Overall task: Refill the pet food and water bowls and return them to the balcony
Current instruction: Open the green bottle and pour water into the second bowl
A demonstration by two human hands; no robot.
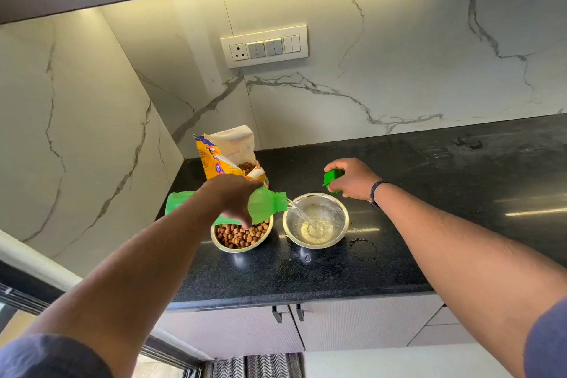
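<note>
Nearest the camera, two bare forearms in rolled dark blue sleeves reach out over the edge of a black speckled countertop (306,279), below which pale cabinet doors (362,325) with dark handles show. On the counter, close to its front edge, stand two steel bowls side by side without touching: the food bowl (241,236) on the left, filled with brown kibble, and the water bowl (316,219) on the right, with clear water pooling in its bottom. A few wet patches lie on the counter just right of the water bowl. Above the food bowl the left hand (234,196) grips a green bottle (264,204), fingers wrapped round its body; the bottle lies nearly level, its long axis running left to right, base to the left and open neck to the right, tipped slightly down over the water bowl's left rim, with a thin stream of water falling into the bowl. Beyond the water bowl the right hand (352,178), a dark band at its wrist, curls its fingers round the green bottle cap (332,179), held just above the counter. Behind the left hand an open yellow pet food bag (228,153) stands upright near the corner, partly hidden by the hand and bottle. Farthest off, a marbled white wall carries a switch panel (264,46).
</note>
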